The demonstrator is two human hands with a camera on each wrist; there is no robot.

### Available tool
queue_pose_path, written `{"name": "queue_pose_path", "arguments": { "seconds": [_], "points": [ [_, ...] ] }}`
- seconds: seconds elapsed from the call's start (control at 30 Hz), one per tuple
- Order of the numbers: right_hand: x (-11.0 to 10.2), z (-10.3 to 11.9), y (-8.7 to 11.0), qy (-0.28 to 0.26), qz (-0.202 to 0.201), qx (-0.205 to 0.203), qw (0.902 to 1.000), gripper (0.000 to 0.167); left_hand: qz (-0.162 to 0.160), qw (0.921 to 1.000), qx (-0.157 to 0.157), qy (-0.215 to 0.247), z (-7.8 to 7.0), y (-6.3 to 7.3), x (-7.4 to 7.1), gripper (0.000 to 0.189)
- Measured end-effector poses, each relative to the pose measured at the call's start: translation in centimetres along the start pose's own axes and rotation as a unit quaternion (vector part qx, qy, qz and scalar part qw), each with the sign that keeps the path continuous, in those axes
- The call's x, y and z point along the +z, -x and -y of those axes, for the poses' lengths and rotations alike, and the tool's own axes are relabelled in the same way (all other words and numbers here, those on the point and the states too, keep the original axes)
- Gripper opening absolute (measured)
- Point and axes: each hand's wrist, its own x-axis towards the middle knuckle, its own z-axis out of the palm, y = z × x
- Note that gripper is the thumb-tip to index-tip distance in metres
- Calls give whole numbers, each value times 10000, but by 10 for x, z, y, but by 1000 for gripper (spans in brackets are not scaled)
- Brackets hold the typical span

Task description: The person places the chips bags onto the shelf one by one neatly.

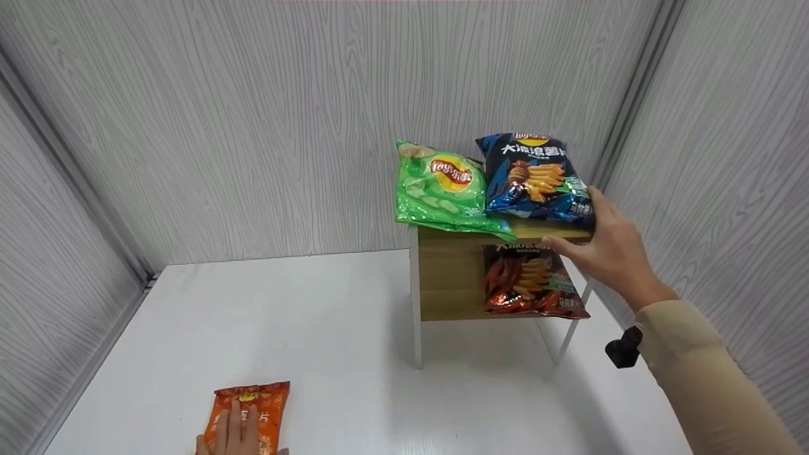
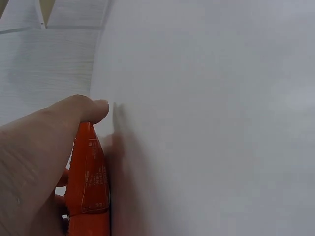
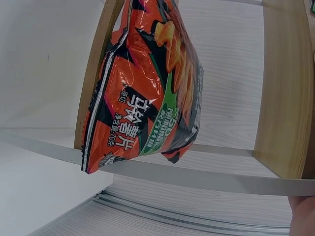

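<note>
At the lower left of the head view my left hand (image 1: 237,436) rests on an orange snack bag (image 1: 272,404) lying on the white table, fingers straight. The left wrist view shows the thumb over one edge of the orange bag (image 2: 91,177). My right hand (image 1: 613,246) is at the right front corner of a small shelf (image 1: 449,278). Its thumb stretches along the top board's front edge; its index finger lies beside a dark blue potato chip bag (image 1: 531,183). Its other fingers are mostly hidden. A green chip bag (image 1: 436,183) leans beside the blue one.
On the lower shelf level sits a red and black chip bag (image 3: 128,108). The shelf's pale metal frame (image 3: 197,179) crosses the right wrist view. Grey wood-patterned walls (image 1: 253,126) enclose the white table (image 1: 303,316).
</note>
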Motion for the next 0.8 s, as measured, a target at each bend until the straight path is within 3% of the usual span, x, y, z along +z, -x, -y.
{"name": "queue_pose_path", "arguments": {
  "seconds": [0.07, 0.17, 0.37, 0.53, 0.8],
  "points": [
    [0, 0, 0, 9, -28, -5, 10000, 106, 487, 9985, -182, 164, -10, -5, -4, 110],
    [0, -1, -1, 7, -69, -25, 10000, 105, 912, 9953, -262, 195, -22, -12, -8, 105],
    [1, -1, 1, -37, -73, -88, 9999, 105, 1513, 9879, -269, 185, -51, -30, -12, 104],
    [-1, -1, 0, -7, -65, -42, 10000, 105, 1389, 9896, -258, 283, -81, -42, -2, 105],
    [1, 0, -2, -14, -50, -96, 9999, 105, 1225, 9918, -181, 330, -124, -46, 12, 107]
  ]
}}
